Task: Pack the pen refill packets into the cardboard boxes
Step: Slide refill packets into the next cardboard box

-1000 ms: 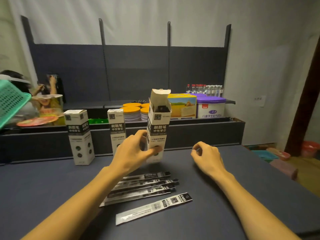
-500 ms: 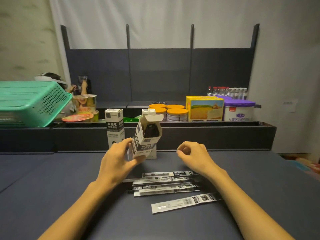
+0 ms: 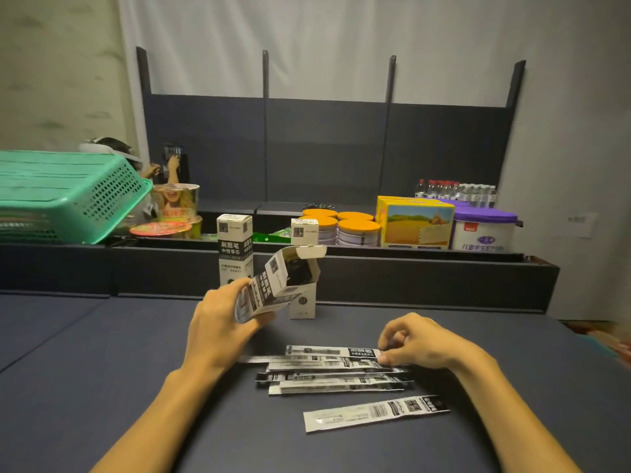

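My left hand (image 3: pixel 218 327) grips a white and black cardboard box (image 3: pixel 273 285), tilted to the right above the table with its top flap open; dark packets show inside. My right hand (image 3: pixel 415 343) pinches the right end of the top refill packet (image 3: pixel 333 352) in a pile of several packets (image 3: pixel 334 375) lying flat on the table. One more packet (image 3: pixel 375 412) lies apart, nearer to me. Two closed boxes of the same kind stand upright behind, one at the left (image 3: pixel 235 249) and one partly hidden by the held box (image 3: pixel 303 268).
The dark blue table (image 3: pixel 102 370) ends at a low dark ledge (image 3: pixel 409 278). Behind the ledge are a green basket (image 3: pixel 68 196), orange-lidded tins (image 3: pixel 341 227), a yellow carton (image 3: pixel 415 221), a purple-lidded tub (image 3: pixel 483 228) and bottles (image 3: pixel 457 191). A person sits at far left.
My left hand lifted the open box off the table and tilted it rightward. My right hand came down onto the packet pile and took hold of the top packet's end.
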A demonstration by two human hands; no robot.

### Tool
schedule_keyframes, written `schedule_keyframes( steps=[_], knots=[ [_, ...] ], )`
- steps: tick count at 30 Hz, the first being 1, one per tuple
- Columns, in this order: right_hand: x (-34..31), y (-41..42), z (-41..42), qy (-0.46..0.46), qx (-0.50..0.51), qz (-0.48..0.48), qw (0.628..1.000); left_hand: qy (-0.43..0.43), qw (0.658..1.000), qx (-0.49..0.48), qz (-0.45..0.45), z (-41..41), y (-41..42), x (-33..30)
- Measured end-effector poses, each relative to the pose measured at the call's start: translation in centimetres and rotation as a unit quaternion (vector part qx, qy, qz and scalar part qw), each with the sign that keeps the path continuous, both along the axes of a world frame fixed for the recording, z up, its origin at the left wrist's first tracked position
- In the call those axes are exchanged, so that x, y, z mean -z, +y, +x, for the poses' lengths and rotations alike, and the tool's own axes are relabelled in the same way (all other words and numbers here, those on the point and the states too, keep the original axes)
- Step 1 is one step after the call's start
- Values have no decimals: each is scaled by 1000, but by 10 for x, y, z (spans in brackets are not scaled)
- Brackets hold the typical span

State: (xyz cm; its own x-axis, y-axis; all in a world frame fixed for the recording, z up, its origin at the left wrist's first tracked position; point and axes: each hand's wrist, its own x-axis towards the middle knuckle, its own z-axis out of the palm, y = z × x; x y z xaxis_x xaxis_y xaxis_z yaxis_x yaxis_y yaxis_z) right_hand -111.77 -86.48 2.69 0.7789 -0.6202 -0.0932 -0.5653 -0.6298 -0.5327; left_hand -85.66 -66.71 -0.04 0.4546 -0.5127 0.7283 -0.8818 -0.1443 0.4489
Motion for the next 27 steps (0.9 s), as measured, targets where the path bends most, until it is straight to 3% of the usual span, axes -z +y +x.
schedule_keyframes(
  steps=[9, 18, 22, 27],
  knots=[
    [0, 9, 7, 12, -7, -27, 1000, -6, 1000, -16, 21, 4, -5, 4],
    [4, 16, 17, -128, 21, -142, 981, -13, 1000, -14, 7, 3, -6, 2],
    [-8, 25, 18, -306, 10, -25, 952, -15, 1000, -15, 4, 2, -5, 0],
    [-34, 46, 11, -502, -7, 232, 833, -11, 1000, -14, -1, 0, -5, -1]
  ],
)
